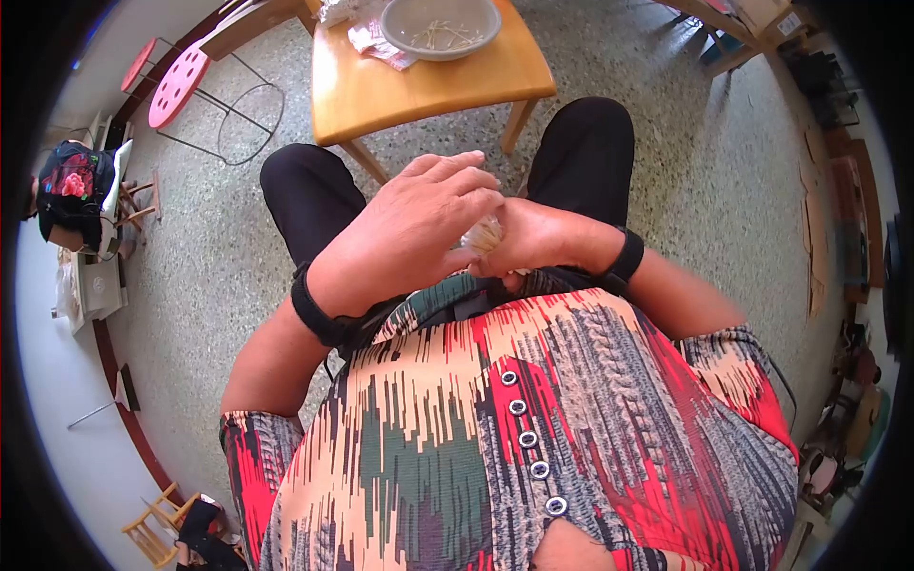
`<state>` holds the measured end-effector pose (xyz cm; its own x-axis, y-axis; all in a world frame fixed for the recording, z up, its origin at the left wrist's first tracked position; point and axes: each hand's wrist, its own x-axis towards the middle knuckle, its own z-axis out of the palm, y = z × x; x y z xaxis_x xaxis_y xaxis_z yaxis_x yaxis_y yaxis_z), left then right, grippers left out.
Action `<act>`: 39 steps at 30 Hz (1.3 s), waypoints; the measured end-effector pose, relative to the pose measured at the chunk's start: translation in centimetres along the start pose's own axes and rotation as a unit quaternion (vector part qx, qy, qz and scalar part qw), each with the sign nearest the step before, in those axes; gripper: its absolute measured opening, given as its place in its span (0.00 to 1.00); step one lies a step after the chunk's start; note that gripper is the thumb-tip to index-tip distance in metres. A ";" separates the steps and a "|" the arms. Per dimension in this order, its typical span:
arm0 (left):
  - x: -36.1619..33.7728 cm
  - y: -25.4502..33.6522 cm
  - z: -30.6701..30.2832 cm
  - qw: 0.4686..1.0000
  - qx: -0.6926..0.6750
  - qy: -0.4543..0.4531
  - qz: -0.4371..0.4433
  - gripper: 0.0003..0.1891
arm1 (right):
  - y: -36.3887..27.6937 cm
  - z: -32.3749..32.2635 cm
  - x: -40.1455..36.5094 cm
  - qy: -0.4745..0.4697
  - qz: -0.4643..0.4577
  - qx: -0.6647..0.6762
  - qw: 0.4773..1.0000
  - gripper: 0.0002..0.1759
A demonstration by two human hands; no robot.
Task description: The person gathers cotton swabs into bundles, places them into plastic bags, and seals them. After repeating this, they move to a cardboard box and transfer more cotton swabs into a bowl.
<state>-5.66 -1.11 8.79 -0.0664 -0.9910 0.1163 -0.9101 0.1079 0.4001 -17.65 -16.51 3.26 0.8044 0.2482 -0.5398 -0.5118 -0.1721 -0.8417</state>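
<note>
My left hand (pixel 409 224) comes in from the left, its fingers curved over the top of a small clear plastic bag of thin pale sticks (pixel 484 235). The left thumb presses near the bag's lower side. From the other side my right hand (pixel 547 233) closes round the same bag, its fingertips mostly hidden underneath. Only a small part of the bag shows between the two hands, so the exact kind of sticks cannot be made out. Both hands are held over my lap, in front of the patterned shirt (pixel 428 428).
Ahead stands a wooden stool (pixel 428 100), bearing a grey bowl (pixel 441 48) with several thin pale sticks and a crumpled printed wrapper (pixel 381 46). A red round stool (pixel 178 86) is at the upper left. Another person (pixel 76 195) sits at the far left.
</note>
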 end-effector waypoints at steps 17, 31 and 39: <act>-1.1 -1.2 4.0 0.970 -0.110 -0.151 -0.156 0.17 | -0.8 0.7 0.0 0.078 -0.121 -0.162 0.976 0.44; -1.8 -1.5 8.1 0.908 -0.416 0.025 -0.041 0.25 | 0.6 1.8 2.3 0.230 -0.268 -0.204 0.913 0.44; -3.5 -0.8 7.2 0.780 -0.597 -0.040 -0.184 0.26 | 0.0 1.7 0.9 0.170 -0.351 -0.444 0.806 0.32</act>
<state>-7.66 1.66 1.47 0.0405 -0.9690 -0.2438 0.1531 -0.2351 0.9599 -17.46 -14.70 2.76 0.9153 0.3320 0.2280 0.4027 -0.7558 -0.5162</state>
